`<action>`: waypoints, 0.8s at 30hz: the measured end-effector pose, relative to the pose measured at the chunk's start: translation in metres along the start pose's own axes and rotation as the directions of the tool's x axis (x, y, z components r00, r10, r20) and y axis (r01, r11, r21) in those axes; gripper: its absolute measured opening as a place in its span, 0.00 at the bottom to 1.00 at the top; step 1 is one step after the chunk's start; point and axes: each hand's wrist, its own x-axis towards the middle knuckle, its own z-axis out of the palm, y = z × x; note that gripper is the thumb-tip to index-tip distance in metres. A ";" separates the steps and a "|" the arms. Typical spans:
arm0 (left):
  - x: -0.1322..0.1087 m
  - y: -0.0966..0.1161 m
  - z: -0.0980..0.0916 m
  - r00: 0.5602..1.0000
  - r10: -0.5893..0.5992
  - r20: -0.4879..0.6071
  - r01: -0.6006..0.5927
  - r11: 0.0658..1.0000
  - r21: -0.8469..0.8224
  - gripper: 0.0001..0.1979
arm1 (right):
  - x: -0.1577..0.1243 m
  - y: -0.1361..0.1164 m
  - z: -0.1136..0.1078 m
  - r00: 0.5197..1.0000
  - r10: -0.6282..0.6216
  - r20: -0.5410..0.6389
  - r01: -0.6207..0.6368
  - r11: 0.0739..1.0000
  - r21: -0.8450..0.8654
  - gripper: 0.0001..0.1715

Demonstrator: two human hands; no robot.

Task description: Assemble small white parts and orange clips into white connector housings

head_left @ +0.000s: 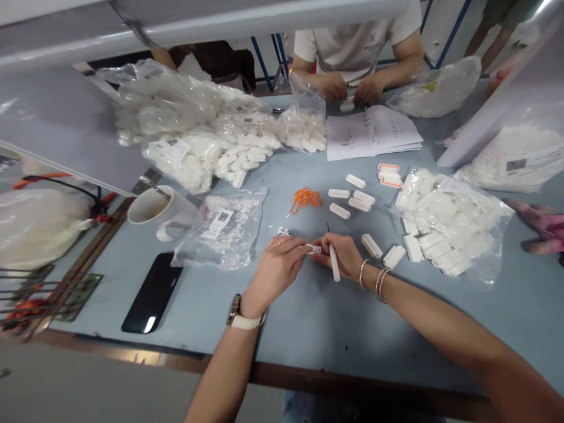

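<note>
My left hand (pixel 278 264) pinches the left end of a small white plastic piece (pixel 314 249) at the middle of the table. At its right end, my right hand (pixel 342 254) has its fingers closed round a white-handled tool (pixel 335 263) with a thin dark tip pointing up. Just beyond my left hand lies a little pile of tiny white parts (pixel 282 232). Orange frames (pixel 305 198) are heaped farther back. Several white housings (pixel 339 211) lie loose to their right, and two more (pixel 372 245) rest beside my right hand.
Bags of white parts (pixel 453 217) stand at right and back left. A flat bag (pixel 220 229), mug (pixel 152 208) and black phone (pixel 152 292) are at left. Papers (pixel 372 132) lie at the back, before another person's hands (pixel 352 88). The table's front edge (pixel 352 379) is near.
</note>
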 end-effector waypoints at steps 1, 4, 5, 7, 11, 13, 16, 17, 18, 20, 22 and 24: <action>0.000 0.000 -0.001 1.000 0.006 0.023 -0.006 1.000 0.008 0.11 | 0.000 0.000 0.000 1.000 0.006 0.000 -0.006 1.000 0.002 0.19; 0.000 0.001 -0.001 0.997 0.007 0.080 -0.011 0.999 0.038 0.11 | 0.000 0.002 0.001 1.000 0.013 0.008 -0.013 1.000 0.004 0.19; 0.000 0.002 -0.001 0.996 0.004 0.094 -0.009 0.999 0.053 0.11 | 0.000 0.002 0.002 1.000 0.013 0.010 -0.013 1.000 0.003 0.19; 0.000 0.004 -0.002 0.993 0.001 0.121 -0.012 0.996 0.089 0.11 | 0.000 0.003 0.002 1.000 0.009 0.011 -0.009 1.000 0.001 0.18; 0.002 0.011 -0.006 0.984 0.007 0.179 -0.043 0.979 0.201 0.12 | -0.001 0.001 0.002 1.000 0.021 0.002 -0.021 1.000 0.018 0.18; 0.004 0.014 -0.007 0.981 -0.003 0.194 -0.043 0.972 0.232 0.12 | 0.000 0.000 0.001 1.000 0.028 0.007 -0.028 0.999 0.024 0.18; 0.005 0.012 -0.005 0.988 -0.019 0.152 -0.006 0.986 0.164 0.12 | 0.000 -0.002 0.000 0.999 0.046 0.010 -0.046 0.999 0.020 0.18; 0.004 0.009 -0.004 0.992 -0.043 0.117 0.027 0.991 0.128 0.11 | 0.000 -0.002 0.000 0.998 0.055 0.009 -0.055 0.998 0.019 0.18; 0.003 0.006 -0.004 0.994 -0.081 0.073 0.074 0.993 0.096 0.11 | 0.000 -0.002 0.000 0.998 0.065 0.006 -0.065 0.998 0.018 0.18; 0.000 -0.004 -0.006 0.971 -0.239 -0.017 0.239 0.967 0.083 0.11 | 0.001 -0.002 0.001 0.997 0.078 0.002 -0.078 0.997 0.009 0.19; -0.005 -0.015 -0.012 0.909 -0.408 -0.087 0.416 0.901 0.119 0.13 | 0.001 -0.002 0.001 0.997 0.078 0.002 -0.078 0.997 -0.006 0.19; -0.009 -0.024 -0.019 0.860 -0.508 -0.038 0.506 0.842 0.190 0.13 | 0.001 -0.002 0.001 0.998 0.069 0.005 -0.069 0.997 -0.016 0.19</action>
